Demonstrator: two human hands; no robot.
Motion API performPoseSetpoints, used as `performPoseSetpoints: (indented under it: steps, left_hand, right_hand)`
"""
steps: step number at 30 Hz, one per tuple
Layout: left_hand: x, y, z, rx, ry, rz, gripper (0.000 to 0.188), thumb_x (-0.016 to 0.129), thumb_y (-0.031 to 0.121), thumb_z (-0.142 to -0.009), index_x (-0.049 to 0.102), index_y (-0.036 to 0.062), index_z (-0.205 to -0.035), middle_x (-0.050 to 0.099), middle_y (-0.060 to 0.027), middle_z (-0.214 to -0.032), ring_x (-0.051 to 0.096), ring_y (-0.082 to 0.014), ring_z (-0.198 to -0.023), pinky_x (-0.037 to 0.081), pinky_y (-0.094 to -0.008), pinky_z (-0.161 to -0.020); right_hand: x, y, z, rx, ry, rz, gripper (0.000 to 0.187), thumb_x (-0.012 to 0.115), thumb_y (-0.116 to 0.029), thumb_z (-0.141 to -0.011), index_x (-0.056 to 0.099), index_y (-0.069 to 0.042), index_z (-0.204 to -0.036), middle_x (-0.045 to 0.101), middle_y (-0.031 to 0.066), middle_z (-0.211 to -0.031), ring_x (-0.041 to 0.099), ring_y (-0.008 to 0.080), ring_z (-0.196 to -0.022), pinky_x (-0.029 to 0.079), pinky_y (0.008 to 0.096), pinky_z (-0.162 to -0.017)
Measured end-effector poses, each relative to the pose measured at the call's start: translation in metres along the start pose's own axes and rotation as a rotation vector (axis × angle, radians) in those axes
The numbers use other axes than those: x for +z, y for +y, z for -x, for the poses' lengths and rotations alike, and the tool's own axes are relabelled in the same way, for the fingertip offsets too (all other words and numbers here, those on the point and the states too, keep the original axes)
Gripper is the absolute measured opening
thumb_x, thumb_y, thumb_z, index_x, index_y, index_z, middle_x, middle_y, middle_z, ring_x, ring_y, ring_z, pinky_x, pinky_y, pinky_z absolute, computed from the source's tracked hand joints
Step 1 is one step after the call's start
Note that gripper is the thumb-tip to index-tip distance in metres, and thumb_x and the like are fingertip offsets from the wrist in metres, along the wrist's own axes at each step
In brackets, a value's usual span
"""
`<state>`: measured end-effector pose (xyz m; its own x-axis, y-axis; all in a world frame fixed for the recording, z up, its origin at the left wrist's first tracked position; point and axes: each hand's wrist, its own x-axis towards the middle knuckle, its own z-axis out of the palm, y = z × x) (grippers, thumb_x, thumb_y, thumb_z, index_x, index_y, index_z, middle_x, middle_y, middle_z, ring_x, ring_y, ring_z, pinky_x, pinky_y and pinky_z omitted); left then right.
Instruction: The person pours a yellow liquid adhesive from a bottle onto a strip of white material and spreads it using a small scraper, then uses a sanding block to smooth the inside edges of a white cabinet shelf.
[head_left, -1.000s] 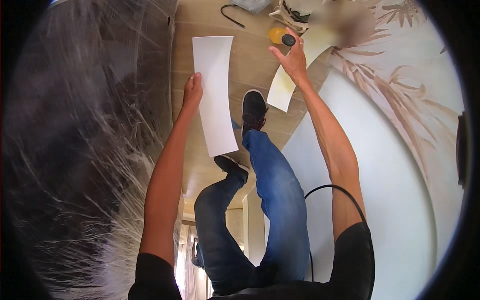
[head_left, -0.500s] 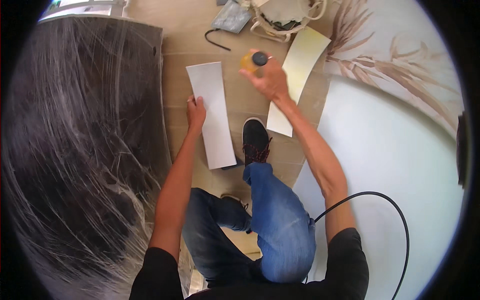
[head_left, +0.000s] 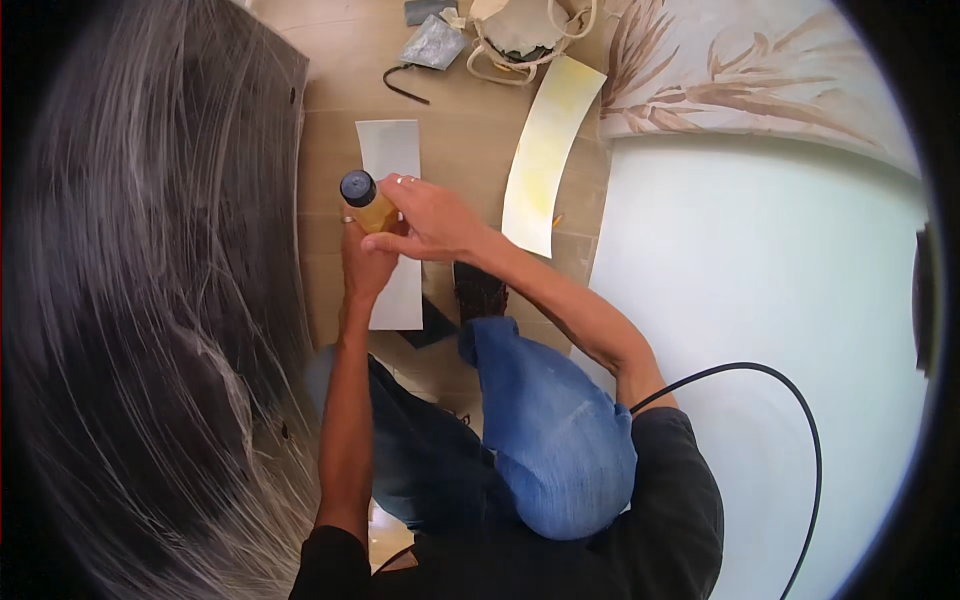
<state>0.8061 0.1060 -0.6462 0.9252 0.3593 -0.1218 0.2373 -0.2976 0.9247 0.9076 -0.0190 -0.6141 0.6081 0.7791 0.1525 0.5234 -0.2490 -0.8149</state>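
Note:
An amber bottle [head_left: 376, 214] with a black cap is held tilted over a long white strip [head_left: 398, 290]. My right hand [head_left: 430, 222] is closed around the bottle from the right. My left hand [head_left: 366, 262] is closed at the bottle's other side, its fingers partly hidden behind it. Both hands cover the strip's middle; its far and near ends show. A second strip [head_left: 540, 165], curved and with yellowish patches, lies on the floor to the right.
Plastic film covers a large dark panel [head_left: 160, 280] at left. A rope-handled basket [head_left: 515, 35], a plastic packet [head_left: 432, 42] and a black hex key [head_left: 405, 92] lie at the far side. A white surface [head_left: 750, 270] and black cable [head_left: 800, 410] are at right. A dark piece [head_left: 430, 325] lies by the strip.
My right hand has brought the bottle left and nearer, over the white strip. My left hand has gone from the strip's edge to the bottle. The view has shifted slightly.

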Motion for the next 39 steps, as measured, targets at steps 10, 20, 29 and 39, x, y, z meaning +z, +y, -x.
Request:
performPoseSetpoints:
  steps: [10,20,29,39]
  left_hand:
    - [-0.05,-0.039,0.059,-0.218,0.218,0.227,0.063,0.078,0.005,-0.081,0.045,-0.0021,-0.133,0.061,-0.007,-0.107,0.061,-0.0137,-0.093,0.051,-0.0277,-0.082]
    - [-0.055,-0.052,0.069,-0.146,0.169,0.172,0.067,0.078,0.006,-0.08,0.042,-0.0013,-0.136,0.061,-0.0086,-0.108,0.062,-0.0158,-0.093,0.055,-0.0293,-0.079]
    - [-0.051,-0.06,0.071,-0.217,0.145,0.149,0.063,0.079,0.006,-0.08,0.044,-0.0029,-0.132,0.062,-0.0084,-0.11,0.062,-0.015,-0.095,0.055,-0.0295,-0.078]
    - [-0.035,-0.035,0.063,-0.195,-0.019,0.467,0.065,0.076,0.0,-0.079,0.042,-0.0006,-0.135,0.057,-0.0098,-0.12,0.063,-0.0216,-0.106,0.056,-0.032,-0.082]
  right_hand:
    - [0.003,0.086,0.056,0.505,0.12,-0.358,0.026,0.062,-0.025,-0.095,0.067,-0.004,-0.11,0.071,0.0115,-0.094,0.067,0.0171,-0.081,0.053,0.0309,-0.074]
    - [-0.006,0.204,-0.085,0.858,0.429,-0.81,0.05,0.066,-0.033,-0.093,0.051,-0.001,-0.127,0.065,0.0137,-0.101,0.069,0.0202,-0.082,0.058,0.0303,-0.064]
    - [0.008,0.237,-0.114,0.84,0.699,-0.871,0.017,0.064,-0.014,-0.093,0.054,-0.007,-0.104,0.067,0.0068,-0.077,0.066,0.0138,-0.059,0.054,0.0256,-0.049]
    - [0.02,0.112,-0.055,0.577,0.424,-1.025,0.019,0.065,-0.019,-0.095,0.053,-0.009,-0.106,0.069,0.0079,-0.088,0.067,0.0144,-0.075,0.055,0.0291,-0.065]
